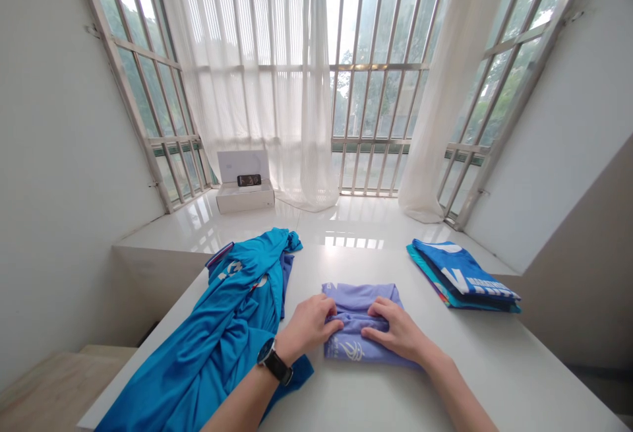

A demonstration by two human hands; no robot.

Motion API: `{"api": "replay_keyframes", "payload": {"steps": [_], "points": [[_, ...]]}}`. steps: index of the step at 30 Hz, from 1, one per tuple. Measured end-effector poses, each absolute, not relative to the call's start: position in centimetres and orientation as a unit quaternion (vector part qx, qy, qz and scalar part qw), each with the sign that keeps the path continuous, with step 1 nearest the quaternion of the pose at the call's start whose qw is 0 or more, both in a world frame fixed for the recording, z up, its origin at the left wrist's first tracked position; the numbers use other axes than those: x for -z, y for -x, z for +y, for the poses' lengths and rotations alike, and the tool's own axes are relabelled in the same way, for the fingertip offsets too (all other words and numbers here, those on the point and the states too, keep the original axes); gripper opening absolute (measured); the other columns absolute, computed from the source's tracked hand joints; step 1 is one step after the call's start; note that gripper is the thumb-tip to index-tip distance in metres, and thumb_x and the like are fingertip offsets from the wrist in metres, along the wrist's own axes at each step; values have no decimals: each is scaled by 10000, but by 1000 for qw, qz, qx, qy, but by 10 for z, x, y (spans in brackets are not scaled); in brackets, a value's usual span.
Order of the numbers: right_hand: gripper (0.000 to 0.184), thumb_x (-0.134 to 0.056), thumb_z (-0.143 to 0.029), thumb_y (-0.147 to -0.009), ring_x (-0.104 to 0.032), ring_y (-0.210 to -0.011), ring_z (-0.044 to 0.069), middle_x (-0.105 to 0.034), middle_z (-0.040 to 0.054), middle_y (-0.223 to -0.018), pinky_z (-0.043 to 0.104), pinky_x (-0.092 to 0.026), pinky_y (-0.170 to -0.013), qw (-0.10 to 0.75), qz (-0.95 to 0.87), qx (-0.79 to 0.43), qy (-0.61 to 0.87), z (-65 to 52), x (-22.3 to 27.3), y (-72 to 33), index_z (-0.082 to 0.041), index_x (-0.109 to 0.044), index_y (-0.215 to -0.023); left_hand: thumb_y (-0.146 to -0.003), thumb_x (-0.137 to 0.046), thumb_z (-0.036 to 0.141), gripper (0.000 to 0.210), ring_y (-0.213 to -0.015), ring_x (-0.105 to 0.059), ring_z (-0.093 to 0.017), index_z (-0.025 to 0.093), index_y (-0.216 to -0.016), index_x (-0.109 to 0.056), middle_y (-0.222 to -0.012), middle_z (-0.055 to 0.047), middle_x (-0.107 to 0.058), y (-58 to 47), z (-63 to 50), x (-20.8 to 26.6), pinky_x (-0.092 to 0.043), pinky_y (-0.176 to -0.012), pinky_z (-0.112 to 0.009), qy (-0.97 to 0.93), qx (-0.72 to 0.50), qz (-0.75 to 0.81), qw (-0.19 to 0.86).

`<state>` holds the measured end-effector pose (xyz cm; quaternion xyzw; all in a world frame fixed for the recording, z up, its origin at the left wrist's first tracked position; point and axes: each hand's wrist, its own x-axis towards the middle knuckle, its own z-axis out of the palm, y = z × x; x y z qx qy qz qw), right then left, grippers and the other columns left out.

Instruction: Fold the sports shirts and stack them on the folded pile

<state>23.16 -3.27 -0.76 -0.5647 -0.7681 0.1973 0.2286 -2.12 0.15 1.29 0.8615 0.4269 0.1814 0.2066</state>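
Note:
A lavender shirt [363, 300], folded into a compact rectangle with a white print near its front edge, lies on the white table [445, 379]. My left hand [316, 320], a black watch on its wrist, pinches the shirt's left side between thumb and curled fingers. On the right side, my right hand [393, 330] grips a fold of the same cloth in the same way. A crease runs across the shirt between both hands. Left of it, a loose heap of teal-blue shirts [222, 326] spreads along the table, partly behind my left forearm.
Folded blue and teal shirts [465, 277] are stacked at the right. Beyond the table, a white sill [356, 221] holds an open white box [244, 198] with a phone [248, 180] propped on it. White curtains [297, 122] hang before the barred window.

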Motion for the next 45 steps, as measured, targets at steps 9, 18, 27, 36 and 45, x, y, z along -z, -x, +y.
{"api": "replay_keyframes", "payload": {"steps": [9, 18, 27, 36, 45], "points": [[293, -605, -522, -861, -624, -837, 228, -707, 22, -901, 330, -466, -754, 239, -736, -274, 571, -36, -8, -244, -243, -671, -923, -858, -654, 385, 217, -708, -560, -148, 170, -831, -650, -768, 5, -626, 30, 19, -7, -416, -640, -241, -815, -250, 395, 343], [412, -480, -579, -911, -588, -730, 192, -641, -2, -738, 293, -423, -685, 214, -736, -228, 600, -38, -9, -254, -220, -561, -725, -910, -544, 424, 255, -672, -570, -174, 182, -874, -616, -693, 6, -629, 30, 28, 15, -368, -600, -259, -797, -246, 424, 354], [367, -515, -557, -879, -641, -742, 215, -722, 22, -772, 297, -436, -704, 224, -705, -206, 640, -33, 1, -269, -233, -610, -736, -912, -556, 442, 265, -682, -614, -203, 189, -886, -628, -696, -19, -673, 26, 30, 21, -372, -592, -264, -789, -246, 460, 323], [369, -499, -528, -866, -659, -749, 234, -737, 44, -774, 305, -426, -682, 208, -683, -188, 675, -28, 14, -279, -236, -634, -686, -923, -550, 382, 270, -737, -661, -230, 165, -827, -679, -761, -79, -718, 22, 29, 14, -400, -631, -280, -782, -230, 501, 291], [351, -526, -525, -817, -622, -706, 219, -703, 51, -723, 300, -406, -645, 202, -661, -177, 701, -28, 19, -290, -218, -598, -663, -953, -522, 365, 275, -743, -666, -225, 178, -816, -670, -775, -78, -713, 23, 27, 15, -392, -634, -285, -802, -213, 510, 228]]}}
